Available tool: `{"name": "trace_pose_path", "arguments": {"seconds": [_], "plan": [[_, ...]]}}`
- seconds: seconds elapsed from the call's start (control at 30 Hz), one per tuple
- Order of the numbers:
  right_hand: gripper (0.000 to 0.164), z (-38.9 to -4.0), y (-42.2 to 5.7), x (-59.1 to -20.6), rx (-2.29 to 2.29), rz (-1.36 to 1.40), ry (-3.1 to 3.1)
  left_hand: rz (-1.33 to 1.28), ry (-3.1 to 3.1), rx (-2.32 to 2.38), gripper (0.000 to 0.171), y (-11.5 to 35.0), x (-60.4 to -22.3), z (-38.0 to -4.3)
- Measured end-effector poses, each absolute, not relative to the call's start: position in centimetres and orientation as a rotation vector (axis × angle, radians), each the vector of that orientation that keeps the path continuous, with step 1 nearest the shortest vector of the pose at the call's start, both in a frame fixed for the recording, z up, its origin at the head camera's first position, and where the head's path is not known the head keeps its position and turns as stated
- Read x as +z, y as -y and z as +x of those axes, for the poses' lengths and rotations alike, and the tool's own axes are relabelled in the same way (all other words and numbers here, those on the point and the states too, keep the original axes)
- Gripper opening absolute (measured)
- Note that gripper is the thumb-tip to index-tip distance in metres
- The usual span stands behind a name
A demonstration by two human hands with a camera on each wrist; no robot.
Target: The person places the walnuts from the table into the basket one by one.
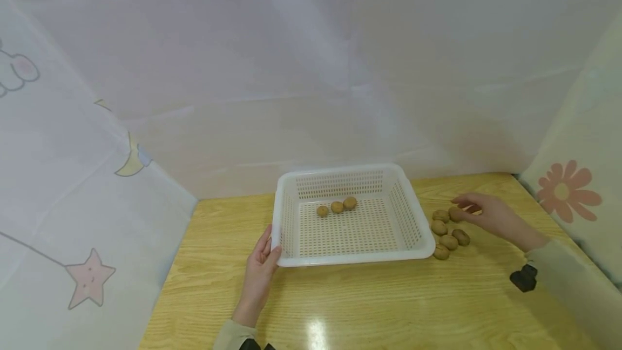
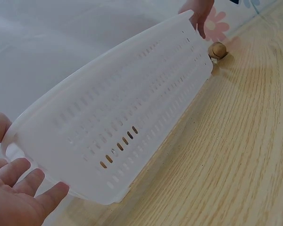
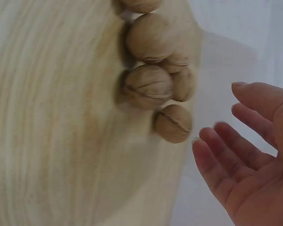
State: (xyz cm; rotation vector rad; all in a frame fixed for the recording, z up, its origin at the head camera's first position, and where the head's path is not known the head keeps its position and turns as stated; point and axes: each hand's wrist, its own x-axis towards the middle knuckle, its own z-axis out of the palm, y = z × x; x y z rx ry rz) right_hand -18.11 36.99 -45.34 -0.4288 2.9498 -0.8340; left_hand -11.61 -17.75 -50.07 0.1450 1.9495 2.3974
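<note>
A white slotted plastic basket (image 1: 355, 259) stands on the table, with three walnuts (image 1: 337, 207) in a row near its back wall. My left hand (image 1: 261, 271) grips the basket's left rim, thumb on top and fingers at the outer side, as the left wrist view also shows. To the right of the basket lies a group of several walnuts (image 3: 148, 87). At the far end of that group is my right hand (image 1: 491, 217), its fingertips by the farthest right walnut (image 1: 455, 214). In the right wrist view, its fingers (image 3: 210, 157) are spread with nothing between them.
The wooden table (image 1: 350, 307) has a glossy, light-grained top. Pale sheeting (image 1: 291, 96) hangs behind it and along both sides, printed with a pink star (image 1: 90, 278) on the left and a flower (image 1: 569, 190) on the right.
</note>
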Motion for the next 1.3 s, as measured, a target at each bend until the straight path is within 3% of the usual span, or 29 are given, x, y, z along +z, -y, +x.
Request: {"name": "trace_pose_path", "arguments": {"seconds": [0.5,1.3], "plan": [[0.049,-19.5,-38.4,-49.6,-0.812,-0.299,-2.934,0.130,-1.921,2.406,0.068,17.8,-50.3,-11.6],[0.047,-19.0,-38.3,-48.9,-0.839,-0.285,-2.933,0.119,-1.921,2.409,0.067,17.8,-50.0,-11.7]]}}
